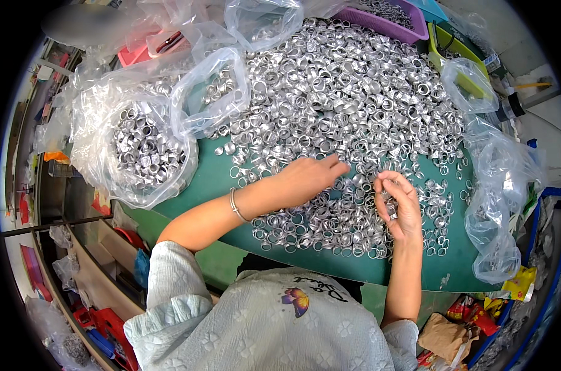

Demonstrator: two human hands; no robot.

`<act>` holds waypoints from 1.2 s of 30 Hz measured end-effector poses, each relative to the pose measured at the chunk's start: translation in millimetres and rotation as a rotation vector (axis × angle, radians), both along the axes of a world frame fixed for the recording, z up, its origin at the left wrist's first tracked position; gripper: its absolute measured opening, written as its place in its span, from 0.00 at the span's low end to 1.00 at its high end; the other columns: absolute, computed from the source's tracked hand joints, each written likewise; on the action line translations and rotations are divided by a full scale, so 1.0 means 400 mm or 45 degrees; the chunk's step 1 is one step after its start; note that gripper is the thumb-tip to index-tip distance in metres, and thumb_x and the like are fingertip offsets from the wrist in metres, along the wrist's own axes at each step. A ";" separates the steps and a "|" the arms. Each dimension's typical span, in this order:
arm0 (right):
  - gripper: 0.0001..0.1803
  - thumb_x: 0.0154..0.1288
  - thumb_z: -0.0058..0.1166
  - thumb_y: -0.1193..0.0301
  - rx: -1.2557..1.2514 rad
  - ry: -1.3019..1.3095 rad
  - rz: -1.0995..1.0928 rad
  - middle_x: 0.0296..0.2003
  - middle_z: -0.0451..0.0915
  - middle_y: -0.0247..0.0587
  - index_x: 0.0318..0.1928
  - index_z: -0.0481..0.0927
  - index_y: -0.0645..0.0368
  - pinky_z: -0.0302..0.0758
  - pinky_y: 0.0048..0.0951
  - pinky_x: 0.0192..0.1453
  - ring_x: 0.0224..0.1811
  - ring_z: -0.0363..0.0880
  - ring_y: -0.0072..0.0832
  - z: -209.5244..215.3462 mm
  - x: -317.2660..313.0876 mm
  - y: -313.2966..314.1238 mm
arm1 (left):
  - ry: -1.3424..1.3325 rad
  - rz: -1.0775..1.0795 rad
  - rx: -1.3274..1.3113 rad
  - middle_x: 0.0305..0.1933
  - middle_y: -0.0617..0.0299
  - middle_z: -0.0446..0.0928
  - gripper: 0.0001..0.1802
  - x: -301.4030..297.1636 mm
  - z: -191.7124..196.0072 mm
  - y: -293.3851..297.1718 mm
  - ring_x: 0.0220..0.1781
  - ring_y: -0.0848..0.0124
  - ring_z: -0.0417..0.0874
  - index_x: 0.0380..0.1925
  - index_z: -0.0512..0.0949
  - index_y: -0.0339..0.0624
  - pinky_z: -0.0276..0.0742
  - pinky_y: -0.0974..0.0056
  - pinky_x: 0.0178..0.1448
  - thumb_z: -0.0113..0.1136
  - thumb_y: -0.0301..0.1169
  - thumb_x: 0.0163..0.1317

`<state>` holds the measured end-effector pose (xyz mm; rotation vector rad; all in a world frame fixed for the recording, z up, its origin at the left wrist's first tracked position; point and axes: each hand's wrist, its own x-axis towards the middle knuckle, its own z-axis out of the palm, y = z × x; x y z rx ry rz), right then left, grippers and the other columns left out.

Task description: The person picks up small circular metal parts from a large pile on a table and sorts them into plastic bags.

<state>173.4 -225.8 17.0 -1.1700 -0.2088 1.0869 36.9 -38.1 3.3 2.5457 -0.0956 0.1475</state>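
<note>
A large heap of silver metal rings [348, 86] covers much of the green table [218, 185]. My left hand [308, 180] reaches over the middle of the heap, fingers bent and drawn together at the rings. What its fingertips hold, if anything, is hidden. To its right, my right hand [401, 201] is raised palm inward, thumb and fingers curled toward each other around a few silver rings. A looser band of rings [330, 229] lies in front of my hands, close to the table's near edge. My left wrist wears a thin bracelet [236, 204].
At the left stands a clear plastic bag [132, 193] full of rings, with another open bag [180, 102] beside it. A purple basket [385, 26] and a green basket [458, 46] are at the far right. Crumpled plastic bags [493, 216] line the right edge.
</note>
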 end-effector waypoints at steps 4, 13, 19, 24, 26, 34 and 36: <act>0.06 0.65 0.50 0.70 0.226 0.386 0.045 0.27 0.74 0.37 0.35 0.75 0.60 0.55 0.16 0.11 0.14 0.65 0.19 -0.018 0.004 -0.022 | -0.267 0.277 -0.734 0.37 0.63 0.75 0.17 -0.004 -0.025 0.030 0.24 0.72 0.76 0.50 0.70 0.40 0.71 0.66 0.23 0.56 0.25 0.60; 0.10 0.61 0.56 0.72 -0.153 -0.440 0.306 0.24 0.74 0.32 0.43 0.80 0.60 0.60 0.21 0.16 0.18 0.67 0.17 0.001 -0.066 0.020 | 0.136 0.656 -2.442 0.27 0.64 0.71 0.17 -0.214 0.007 0.010 0.19 0.81 0.63 0.30 0.79 0.34 0.54 0.78 0.17 0.49 0.37 0.67; 0.07 0.54 0.59 0.70 -0.400 -1.970 0.364 0.23 0.73 0.40 0.36 0.83 0.54 0.72 0.36 0.24 0.23 0.77 0.40 0.010 -0.136 0.151 | -0.206 0.980 -0.418 0.34 0.60 0.76 0.10 -0.233 -0.001 -0.024 0.24 0.70 0.76 0.37 0.81 0.39 0.71 0.69 0.28 0.56 0.20 0.56; 0.05 0.54 0.60 0.69 -0.516 -2.086 0.551 0.25 0.74 0.39 0.30 0.82 0.56 0.73 0.37 0.25 0.24 0.78 0.40 -0.023 -0.102 0.125 | -0.090 0.931 -0.055 0.37 0.60 0.74 0.10 -0.246 0.006 -0.015 0.23 0.64 0.76 0.36 0.79 0.42 0.72 0.62 0.27 0.56 0.20 0.55; 0.06 0.53 0.61 0.69 -0.499 -1.960 0.602 0.26 0.75 0.40 0.30 0.82 0.56 0.73 0.38 0.26 0.25 0.78 0.40 -0.003 -0.089 0.107 | -0.117 0.880 -0.077 0.37 0.60 0.74 0.09 -0.257 -0.003 -0.008 0.24 0.62 0.76 0.36 0.78 0.42 0.71 0.61 0.28 0.56 0.20 0.54; 0.10 0.51 0.63 0.67 -0.561 -2.162 0.623 0.27 0.79 0.42 0.29 0.80 0.60 0.76 0.38 0.28 0.26 0.80 0.43 -0.021 -0.161 0.278 | -0.131 0.836 0.049 0.39 0.59 0.72 0.09 -0.161 -0.020 0.047 0.37 0.57 0.77 0.38 0.75 0.42 0.75 0.57 0.36 0.56 0.23 0.56; 0.12 0.49 0.64 0.65 -0.520 -2.118 0.694 0.27 0.79 0.42 0.29 0.80 0.60 0.74 0.39 0.31 0.26 0.79 0.41 -0.016 -0.151 0.280 | -0.055 0.845 0.022 0.38 0.59 0.71 0.08 -0.170 -0.013 0.046 0.39 0.57 0.77 0.37 0.75 0.42 0.75 0.57 0.37 0.56 0.24 0.56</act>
